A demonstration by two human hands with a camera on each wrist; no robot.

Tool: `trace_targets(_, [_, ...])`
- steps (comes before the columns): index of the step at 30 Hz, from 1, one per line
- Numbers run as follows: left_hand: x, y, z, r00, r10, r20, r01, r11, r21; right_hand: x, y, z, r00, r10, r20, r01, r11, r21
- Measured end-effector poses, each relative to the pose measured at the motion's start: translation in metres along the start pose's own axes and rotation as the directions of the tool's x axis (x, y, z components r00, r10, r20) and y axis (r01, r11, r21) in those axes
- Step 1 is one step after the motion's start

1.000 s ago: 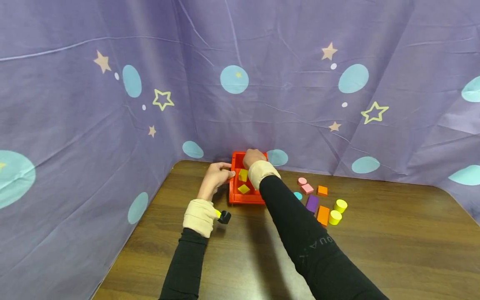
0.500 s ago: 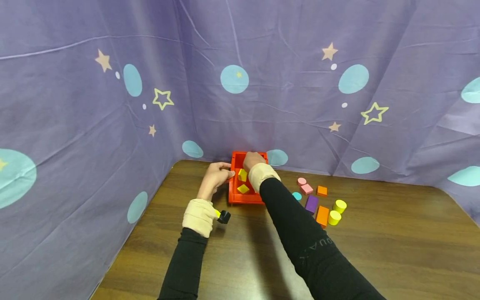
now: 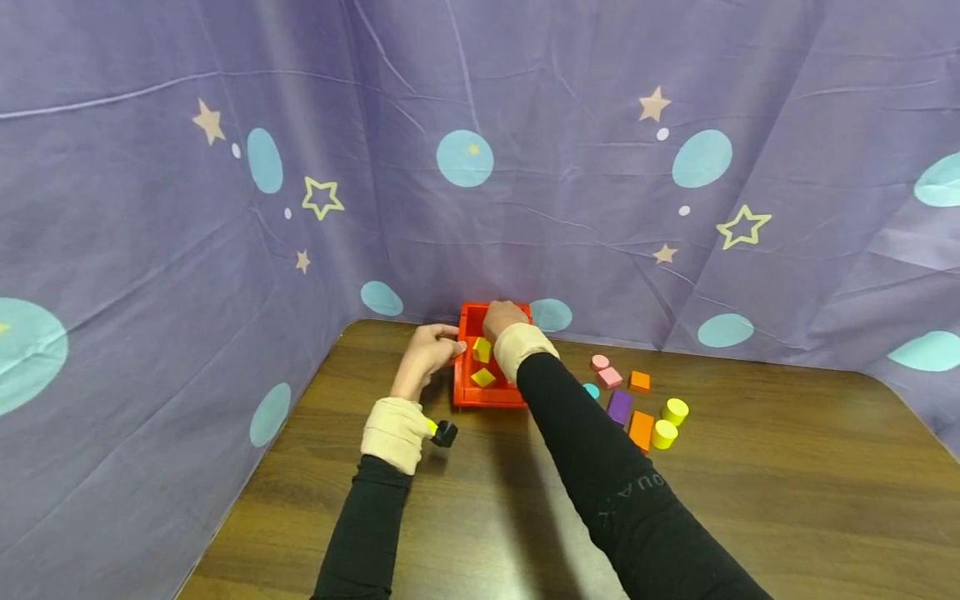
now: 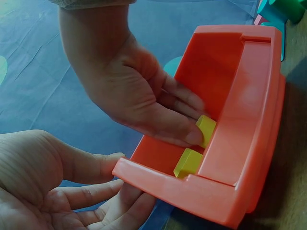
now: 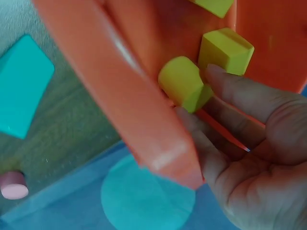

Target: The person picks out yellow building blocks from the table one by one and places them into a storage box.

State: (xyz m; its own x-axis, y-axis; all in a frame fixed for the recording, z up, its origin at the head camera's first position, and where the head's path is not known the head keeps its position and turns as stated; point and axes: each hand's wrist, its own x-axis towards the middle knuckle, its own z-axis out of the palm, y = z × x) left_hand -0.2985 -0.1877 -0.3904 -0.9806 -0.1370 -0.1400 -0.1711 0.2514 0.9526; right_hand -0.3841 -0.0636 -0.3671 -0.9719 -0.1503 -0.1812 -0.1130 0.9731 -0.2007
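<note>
A red plastic box [image 3: 491, 398] stands near the curtain at the back of the table. My left hand [image 3: 427, 354] grips its left rim, thumb on the edge and fingers below, as the left wrist view shows. My right hand [image 3: 501, 321] reaches down inside the box. In the right wrist view its thumb and a finger pinch a yellow block with a rounded side [image 5: 182, 82], close to the red wall. A yellow box-shaped block [image 5: 225, 50] lies beside the thumb, and part of another yellow block [image 5: 216, 5] shows at the top. The head view hides the pinched block behind the right hand.
Right of the box lie pink pieces [image 3: 610, 377], orange blocks [image 3: 641, 430], a purple block [image 3: 619, 407] and yellow cylinders [image 3: 664, 433]. My right sleeve [image 3: 592, 450] passes in front of a turquoise round piece [image 3: 591, 390]. A purple curtain [image 3: 570, 208] hangs behind the table.
My right hand has sunk slightly lower inside the box. The left hand keeps its place on the rim, and the head view has shifted a little.
</note>
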Motion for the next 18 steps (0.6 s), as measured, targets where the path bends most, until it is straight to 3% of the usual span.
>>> trace_targets(11, [0.002, -0.001, -0.002, 1.0, -0.005, 0.011, 0.005, 1.0, -0.009, -0.035, -0.002, -0.047, 0.989, -0.145, -0.043, 0.14, 0.985, -0.105])
trace_targets(18, [0.003, -0.001, -0.001, 1.0, 0.006, 0.002, -0.006, 1.0, 0.0, -0.037, -0.001, -0.088, 0.978, -0.193, 0.075, 0.203, 0.964, -0.169])
